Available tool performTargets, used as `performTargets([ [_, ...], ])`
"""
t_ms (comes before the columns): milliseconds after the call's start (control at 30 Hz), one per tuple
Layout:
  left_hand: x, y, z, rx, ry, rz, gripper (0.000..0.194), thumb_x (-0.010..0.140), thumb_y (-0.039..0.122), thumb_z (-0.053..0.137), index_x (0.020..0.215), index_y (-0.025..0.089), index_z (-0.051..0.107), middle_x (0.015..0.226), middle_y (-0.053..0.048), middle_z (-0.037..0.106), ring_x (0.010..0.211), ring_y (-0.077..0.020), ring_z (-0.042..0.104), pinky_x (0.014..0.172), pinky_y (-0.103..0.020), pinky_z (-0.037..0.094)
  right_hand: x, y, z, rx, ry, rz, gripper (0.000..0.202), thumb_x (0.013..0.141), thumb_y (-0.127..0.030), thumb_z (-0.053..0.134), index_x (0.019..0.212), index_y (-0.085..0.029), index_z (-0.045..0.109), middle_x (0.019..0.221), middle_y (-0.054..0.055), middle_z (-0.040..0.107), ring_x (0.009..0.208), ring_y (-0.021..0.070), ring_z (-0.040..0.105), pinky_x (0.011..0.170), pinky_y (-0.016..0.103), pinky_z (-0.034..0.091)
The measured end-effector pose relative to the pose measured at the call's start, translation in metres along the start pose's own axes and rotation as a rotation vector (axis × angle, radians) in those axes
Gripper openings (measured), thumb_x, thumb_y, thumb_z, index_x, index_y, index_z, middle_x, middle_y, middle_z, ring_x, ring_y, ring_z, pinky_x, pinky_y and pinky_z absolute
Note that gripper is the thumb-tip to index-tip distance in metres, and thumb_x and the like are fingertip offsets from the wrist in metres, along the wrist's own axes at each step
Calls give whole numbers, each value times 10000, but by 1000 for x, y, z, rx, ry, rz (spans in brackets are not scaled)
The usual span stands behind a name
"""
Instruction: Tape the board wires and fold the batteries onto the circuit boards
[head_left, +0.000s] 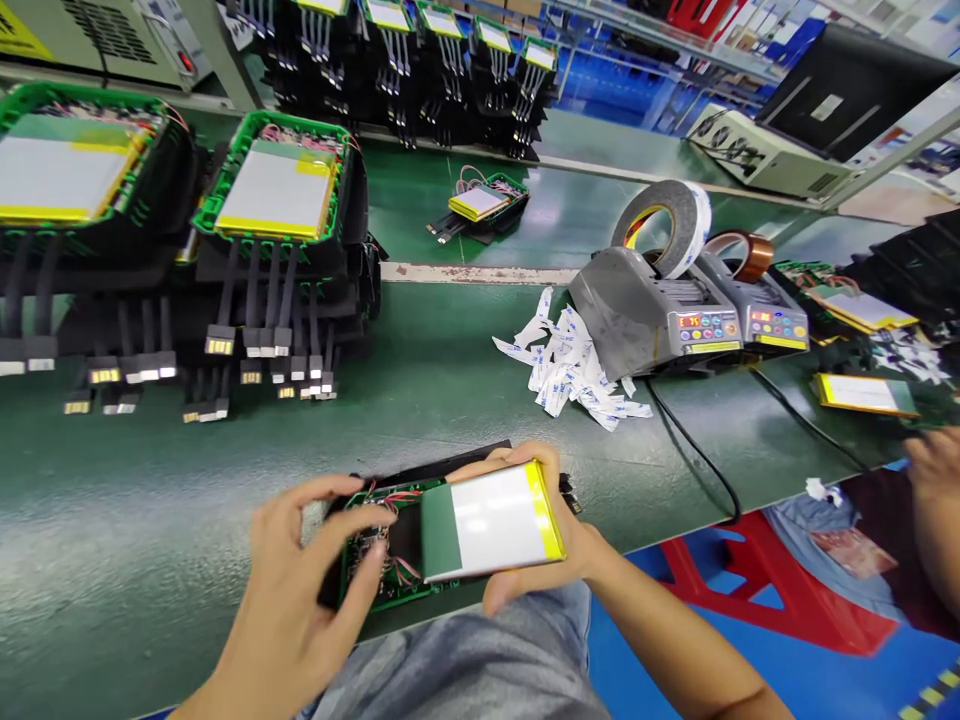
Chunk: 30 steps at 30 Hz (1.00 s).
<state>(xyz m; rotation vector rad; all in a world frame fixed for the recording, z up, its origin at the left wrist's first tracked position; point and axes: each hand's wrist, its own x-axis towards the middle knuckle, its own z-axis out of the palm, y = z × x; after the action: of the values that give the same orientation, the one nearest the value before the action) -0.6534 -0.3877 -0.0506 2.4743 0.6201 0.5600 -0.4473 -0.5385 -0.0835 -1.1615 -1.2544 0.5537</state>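
Observation:
In front of me lies a black casing with a green-edged tray and an open circuit board (370,545) with thin red and black wires. A flat silver battery pack (495,520) with a yellow taped end and a green strip sits tilted over the casing's right part. My right hand (555,530) grips this pack, thumb along the near edge and fingers along the far edge. Over the board's left end is my left hand (307,570), its thumb and fingers apart at the wires. Whether its fingertips touch the wires, I cannot tell.
Stacked casings with batteries (277,190) and dangling flat cables stand at left. Peeled white liner strips (566,365) lie beside two grey tape dispensers (652,315) carrying tape rolls. Another casing (491,205) sits behind. A co-worker's hand (934,470) shows at far right.

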Motion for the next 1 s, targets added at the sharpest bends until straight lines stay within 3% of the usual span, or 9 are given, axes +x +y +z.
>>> performTargets([
  [133,-4,-5,-16,55,-237,206,314,926,295,532,1217,367,627,1289,-70,456,1171,-273,442,886,-387,481,1,2,0,31,-7,-10,1054,506,-610,942,1231,-311,237,1213,115,693,1028,252,703,919,384,513],
  [200,2,-10,-21,102,-348,266,288,921,278,546,1172,379,644,1273,-58,442,1165,-260,439,874,-358,500,1,0,0,47,-5,32,1036,489,-614,946,1184,-309,241,1192,112,697,1018,256,699,930,393,503],
  [333,25,-13,-26,120,-575,286,203,944,279,514,1016,370,681,1185,-38,448,1031,-221,473,769,-304,500,2,-3,0,107,1,107,1005,482,-616,948,1124,-309,238,1193,120,681,997,263,689,914,393,488],
  [400,35,-10,-27,107,-630,288,190,955,300,505,927,350,686,1126,-30,461,974,-210,474,752,-306,480,2,-3,0,132,-9,120,989,495,-619,943,1116,-310,237,1210,127,667,991,262,685,910,394,480],
  [567,37,-8,-19,74,-581,313,154,946,344,536,862,309,661,1030,-28,477,905,-209,463,738,-333,446,2,0,0,97,-18,114,1035,450,-658,936,1130,-315,235,1156,96,682,1011,268,667,982,426,435],
  [700,22,-11,-10,52,-450,282,123,935,257,516,884,268,627,1037,-42,466,889,-203,450,746,-349,444,2,3,-2,127,-46,-34,1032,513,-554,961,1214,-317,242,1202,98,663,1074,252,643,950,390,448],
  [767,14,-12,-8,23,-397,287,121,935,242,516,908,275,630,1096,-51,452,947,-208,452,771,-346,460,2,1,-5,142,-70,-31,1014,554,-508,961,1252,-307,255,1262,119,617,1085,239,635,905,362,473],
  [900,5,-15,-11,-14,-316,237,144,949,281,512,975,336,643,1224,-44,432,1115,-227,453,861,-355,496,6,-17,-20,20,-91,39,917,618,-468,939,1275,-279,328,1229,93,544,1073,214,593,874,337,489],
  [1000,3,-22,-14,-5,-313,134,281,929,408,551,1206,369,575,1271,-63,429,1154,-244,497,848,-364,562,10,-46,-31,-198,-183,136,779,686,-363,901,1279,-269,405,1206,75,488,1133,215,533,926,343,490],
])
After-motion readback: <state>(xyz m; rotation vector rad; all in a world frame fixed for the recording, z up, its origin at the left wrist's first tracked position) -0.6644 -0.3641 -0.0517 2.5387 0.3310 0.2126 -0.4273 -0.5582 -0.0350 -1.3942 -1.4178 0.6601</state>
